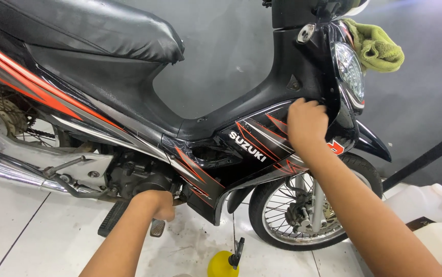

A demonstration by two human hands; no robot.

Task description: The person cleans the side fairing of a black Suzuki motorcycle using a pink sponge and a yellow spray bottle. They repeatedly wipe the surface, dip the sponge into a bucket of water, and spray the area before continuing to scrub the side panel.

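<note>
White tiled floor (21, 231) w/ grey wall behind, wet patches under the black underbone motorcycle (128, 97). My right hand (307, 123) is flat on the black leg-shield fairing (262, 138), fingers curled over its upper edge just below the headlight (349, 69); gripping the panel, not wide. My left hand (158, 203) reaches low under the engine (139, 177), just above the footpeg (112, 218); fingers are hidden behind the case, so can't tell if they're closed on anything. Fairing is on the bike, no gap visible, so looks like early days: nothing removed yet. Yellow squeeze bottle (222, 264) sits below my left fingers; green rag (377, 48) hangs up past my right; white jerrycans (428, 202) at far right.
</note>
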